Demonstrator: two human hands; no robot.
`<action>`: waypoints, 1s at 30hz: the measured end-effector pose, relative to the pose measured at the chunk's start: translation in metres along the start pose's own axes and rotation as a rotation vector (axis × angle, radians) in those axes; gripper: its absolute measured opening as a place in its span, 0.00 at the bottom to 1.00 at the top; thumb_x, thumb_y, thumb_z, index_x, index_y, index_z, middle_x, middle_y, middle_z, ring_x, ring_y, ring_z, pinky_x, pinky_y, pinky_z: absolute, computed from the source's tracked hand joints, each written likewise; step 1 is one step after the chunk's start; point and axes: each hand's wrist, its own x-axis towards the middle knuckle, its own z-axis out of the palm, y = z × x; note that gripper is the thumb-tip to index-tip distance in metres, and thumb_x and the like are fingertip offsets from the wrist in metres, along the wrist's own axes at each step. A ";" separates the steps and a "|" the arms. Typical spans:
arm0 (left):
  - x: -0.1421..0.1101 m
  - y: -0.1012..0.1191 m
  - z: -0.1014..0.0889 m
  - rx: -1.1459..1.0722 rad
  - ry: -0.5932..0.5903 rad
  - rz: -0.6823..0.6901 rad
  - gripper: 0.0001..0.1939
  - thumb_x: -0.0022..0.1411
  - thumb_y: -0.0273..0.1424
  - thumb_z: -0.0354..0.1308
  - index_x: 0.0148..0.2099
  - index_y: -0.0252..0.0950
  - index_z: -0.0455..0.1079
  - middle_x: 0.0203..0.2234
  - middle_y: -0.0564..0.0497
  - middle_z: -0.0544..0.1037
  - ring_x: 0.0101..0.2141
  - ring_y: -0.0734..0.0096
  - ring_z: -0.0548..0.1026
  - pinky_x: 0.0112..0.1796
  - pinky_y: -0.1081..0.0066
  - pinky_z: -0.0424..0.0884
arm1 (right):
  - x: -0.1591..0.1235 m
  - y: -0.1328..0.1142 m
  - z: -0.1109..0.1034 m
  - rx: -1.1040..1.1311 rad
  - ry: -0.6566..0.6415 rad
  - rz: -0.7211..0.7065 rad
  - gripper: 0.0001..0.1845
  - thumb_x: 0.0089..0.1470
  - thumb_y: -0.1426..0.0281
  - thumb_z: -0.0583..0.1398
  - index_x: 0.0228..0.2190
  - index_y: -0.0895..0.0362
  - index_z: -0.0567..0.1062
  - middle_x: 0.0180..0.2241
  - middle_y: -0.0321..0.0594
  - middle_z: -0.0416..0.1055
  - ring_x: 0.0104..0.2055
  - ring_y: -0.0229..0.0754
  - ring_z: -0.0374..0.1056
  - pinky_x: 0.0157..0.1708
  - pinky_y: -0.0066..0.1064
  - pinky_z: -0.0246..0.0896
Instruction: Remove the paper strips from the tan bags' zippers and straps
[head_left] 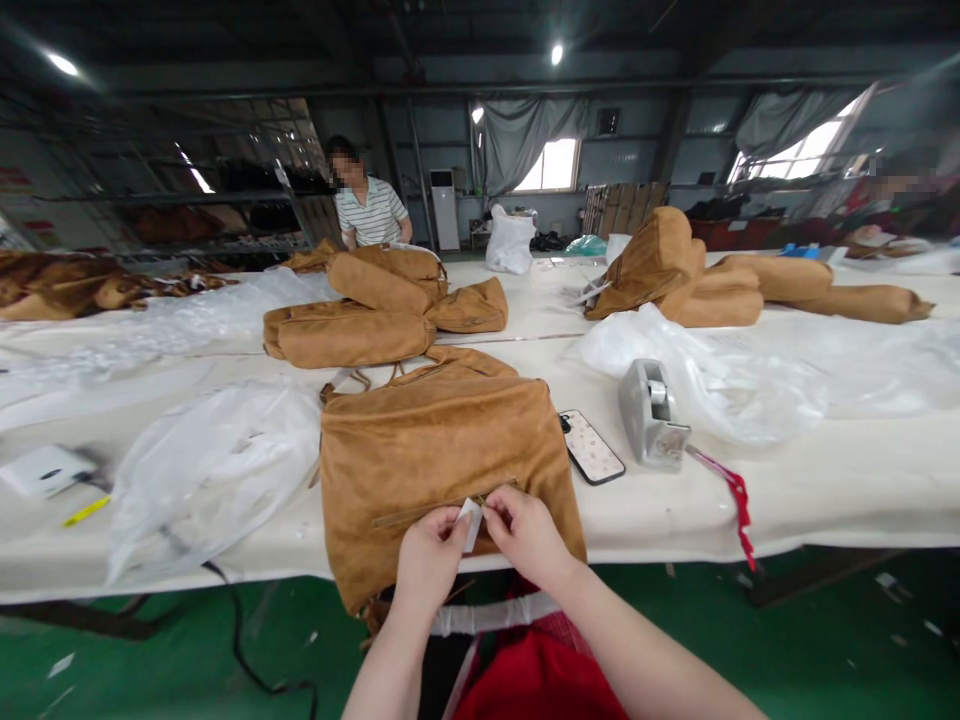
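Note:
A tan leather bag (439, 435) lies in front of me at the table's near edge, with a zipper (420, 513) running across its upper face. My left hand (431, 550) pinches a small white tag (472, 522) between thumb and fingers, just over the zipper. Close beside it, my right hand (521, 525) is closed at the zipper's right part, its thumb and forefinger pressed together on what looks like the zipper pull (481, 500). The fingertips hide part of the pull and of the tag's upper edge.
Right of the bag lie a phone (594, 447), a tape dispenser (652, 415) and scissors with red wrapping (739, 500). Clear plastic bags (217, 470) spread on both sides. More tan bags (349, 335) sit farther back. A person (371, 210) stands across the table.

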 end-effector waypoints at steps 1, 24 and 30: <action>-0.002 0.000 0.003 0.009 0.034 0.012 0.15 0.56 0.42 0.55 0.35 0.37 0.76 0.25 0.51 0.80 0.27 0.65 0.77 0.29 0.71 0.70 | -0.001 0.000 0.000 0.013 0.015 0.004 0.06 0.55 0.74 0.53 0.28 0.56 0.69 0.25 0.35 0.68 0.27 0.36 0.64 0.30 0.25 0.56; -0.019 -0.014 0.057 -0.440 0.369 -0.004 0.19 0.55 0.42 0.61 0.45 0.36 0.76 0.41 0.47 0.80 0.43 0.61 0.77 0.48 0.62 0.72 | -0.015 -0.009 0.000 -0.042 0.003 -0.039 0.07 0.53 0.75 0.55 0.33 0.56 0.73 0.29 0.38 0.73 0.31 0.39 0.69 0.34 0.27 0.60; -0.017 -0.014 0.048 -0.339 0.310 -0.023 0.19 0.56 0.43 0.59 0.43 0.35 0.76 0.36 0.48 0.82 0.38 0.62 0.78 0.43 0.65 0.73 | -0.008 -0.005 -0.010 0.159 0.006 0.129 0.08 0.54 0.74 0.54 0.32 0.57 0.74 0.27 0.37 0.74 0.28 0.37 0.68 0.29 0.25 0.61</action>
